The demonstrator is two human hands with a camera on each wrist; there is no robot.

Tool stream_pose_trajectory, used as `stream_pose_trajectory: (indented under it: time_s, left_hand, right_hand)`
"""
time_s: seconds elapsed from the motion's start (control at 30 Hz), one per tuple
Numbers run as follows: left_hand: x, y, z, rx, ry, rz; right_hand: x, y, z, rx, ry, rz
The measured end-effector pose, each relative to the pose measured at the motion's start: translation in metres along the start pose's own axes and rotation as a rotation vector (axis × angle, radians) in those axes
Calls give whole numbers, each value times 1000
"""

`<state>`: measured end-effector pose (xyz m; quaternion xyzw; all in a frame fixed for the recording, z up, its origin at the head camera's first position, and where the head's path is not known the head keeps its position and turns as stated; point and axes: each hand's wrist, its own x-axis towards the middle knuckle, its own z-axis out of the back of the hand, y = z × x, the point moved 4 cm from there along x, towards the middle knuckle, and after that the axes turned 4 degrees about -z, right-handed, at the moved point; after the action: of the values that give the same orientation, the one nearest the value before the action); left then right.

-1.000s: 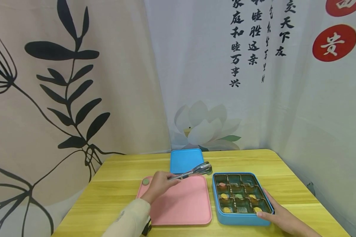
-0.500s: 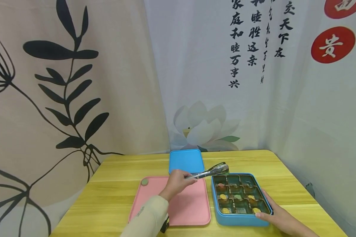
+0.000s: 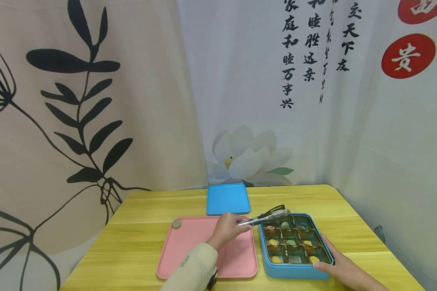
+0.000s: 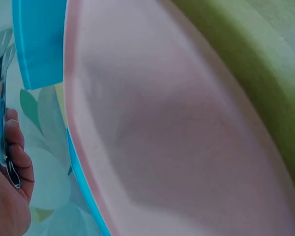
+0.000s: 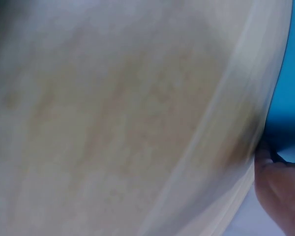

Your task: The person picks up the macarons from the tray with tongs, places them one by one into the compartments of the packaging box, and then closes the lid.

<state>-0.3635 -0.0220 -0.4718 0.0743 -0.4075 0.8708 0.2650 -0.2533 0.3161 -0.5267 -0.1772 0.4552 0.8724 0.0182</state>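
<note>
1. Polished metal gleaming on the tongs point(image 3: 264, 218), right there in the left fingers point(image 4: 20, 156)!
2. Beneath those fingers, smooth pink plastic: that's the tray point(image 3: 236, 258), softly matt.
3. Against the right fingers point(image 3: 330, 245), the blue box point(image 3: 298, 272), smooth plastic; its brown insert point(image 3: 289, 233) flashes glossy.
4. Beyond the left fingers, a smooth, plastic-looking blue panel point(image 3: 228, 199).
5. Wood grain across the tabletop point(image 3: 131, 242) below.
6. Behind both hands' fingers, matt cloth point(image 3: 160, 101).

Black characters point(image 3: 288, 59) on the curtain point(image 3: 240, 81) read 家庭和睦万事兴, 和睦胜远亲 and 交天下友. A red oval point(image 3: 408, 55) bears 贵. The sleeve's point(image 3: 194, 264) lettering is illegible.
</note>
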Motion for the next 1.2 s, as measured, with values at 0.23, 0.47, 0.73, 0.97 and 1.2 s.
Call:
stream_pose_trajectory:
  time_s: [0.23, 0.47, 0.73, 0.97, 1.2]
  left_hand:
    - [-3, 2, 8, 17, -32, 22]
    - [-8, 9, 22, 53, -18, 52]
    - [-16, 19, 45, 94, -71, 72]
    - [-26, 33, 64, 140, -143, 88]
    - [-37, 49, 83, 125, -247, 162]
  right_hand:
    - [0, 2, 0, 15, 10, 17]
    - [2, 0, 0, -9, 10, 5]
    - [2, -1, 1, -21, 17, 12]
    - [2, -4, -1, -28, 16, 21]
    - [3, -2, 0, -22, 18, 14]
